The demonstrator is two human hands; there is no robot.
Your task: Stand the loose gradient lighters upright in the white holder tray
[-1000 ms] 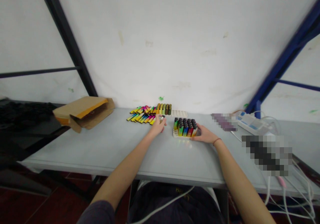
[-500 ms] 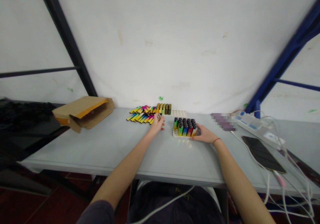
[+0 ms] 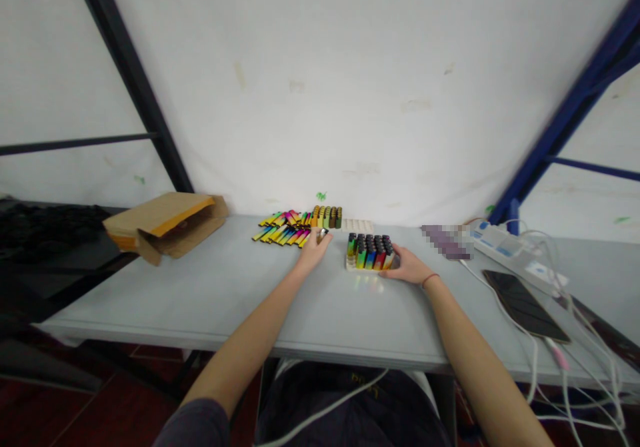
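Observation:
My left hand (image 3: 313, 252) is closed around a lighter (image 3: 323, 235), whose dark and metal end pokes out by the thumb; my fingers hide most of it. Just beyond that hand lies a loose pile of colourful lighters (image 3: 280, 235). To the right stands a pale tray (image 3: 361, 270) filled with upright, black-topped lighters (image 3: 371, 255) in several rows. A gap shows at its front left corner. My right hand (image 3: 409, 267) grips the tray's right side, thumb at the front edge and fingers behind.
Against the wall, a block of upright lighters with golden ends (image 3: 327, 217) stands beside a pale slotted tray (image 3: 358, 225). An open cardboard box (image 3: 167, 224) lies at left. A phone (image 3: 525, 306), a power strip (image 3: 520, 257) and white cables occupy the right.
My left hand has turned slightly, its fingers have shifted, and more of the lighter's end shows. My right hand stays on the tray.

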